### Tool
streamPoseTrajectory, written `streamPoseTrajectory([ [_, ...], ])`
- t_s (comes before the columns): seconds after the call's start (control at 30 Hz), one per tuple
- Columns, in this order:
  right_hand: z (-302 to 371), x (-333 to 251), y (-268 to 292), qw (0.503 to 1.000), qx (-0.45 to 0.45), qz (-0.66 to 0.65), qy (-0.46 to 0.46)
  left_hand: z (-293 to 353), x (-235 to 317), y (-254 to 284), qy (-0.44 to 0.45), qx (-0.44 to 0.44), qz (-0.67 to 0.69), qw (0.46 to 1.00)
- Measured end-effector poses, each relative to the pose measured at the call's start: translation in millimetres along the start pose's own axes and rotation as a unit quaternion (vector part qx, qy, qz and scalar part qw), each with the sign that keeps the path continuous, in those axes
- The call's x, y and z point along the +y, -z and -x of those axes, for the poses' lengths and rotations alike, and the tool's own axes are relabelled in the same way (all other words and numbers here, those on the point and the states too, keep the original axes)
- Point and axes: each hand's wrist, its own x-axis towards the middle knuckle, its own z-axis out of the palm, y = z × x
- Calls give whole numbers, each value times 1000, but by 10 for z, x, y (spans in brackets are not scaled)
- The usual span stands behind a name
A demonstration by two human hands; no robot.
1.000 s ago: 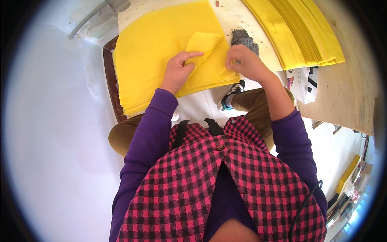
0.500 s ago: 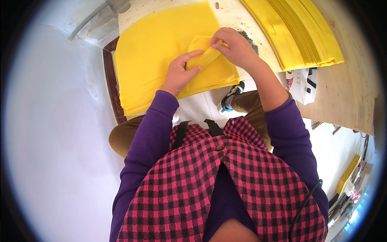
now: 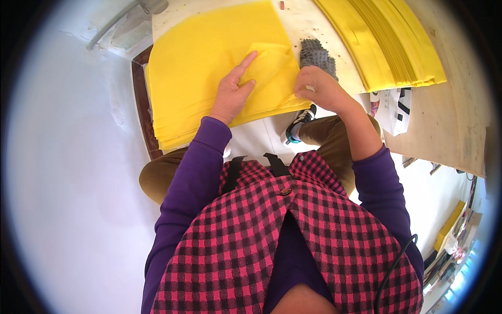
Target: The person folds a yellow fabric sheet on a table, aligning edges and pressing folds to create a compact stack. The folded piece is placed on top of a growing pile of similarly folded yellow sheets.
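A stack of thin yellow sheets (image 3: pixel 193 68), fabric-like, lies at the near edge of the wooden table. Part of the top sheet is folded over into a flap (image 3: pixel 269 60). My left hand (image 3: pixel 232 94) rests on the stack, index finger stretched along the flap and thumb spread apart from it. At the right edge of the stack, my right hand (image 3: pixel 321 90) has thumb and fingers pinched on the sheet near its corner. A dark grey textured cloth (image 3: pixel 316 56) lies just beyond my right hand.
Folded yellow strips (image 3: pixel 387 47) are piled at the back right of the table (image 3: pixel 444 120). A white printed bag (image 3: pixel 395 110) hangs by the table's edge. A small red piece (image 3: pixel 282 5) lies at the far side. My knees are below the near edge.
My right hand has moved right and nearer to me, from the raised flap to the sheet's edge. The flap lies flatter, and more of the grey cloth shows. My left index finger is straighter.
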Motion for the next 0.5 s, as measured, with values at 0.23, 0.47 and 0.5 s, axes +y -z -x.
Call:
streamPoseTrajectory([
  [0.23,-86,-78,38,1000,2,-10,-25,28,-63,42,22,-39,-32,998],
  [0.47,-96,-116,76,999,-16,-30,-42,27,-87,37,32,-30,-50,998],
  [0.5,-96,-121,77,999,-18,-28,-41,27,-83,38,30,-31,-53,998],
])
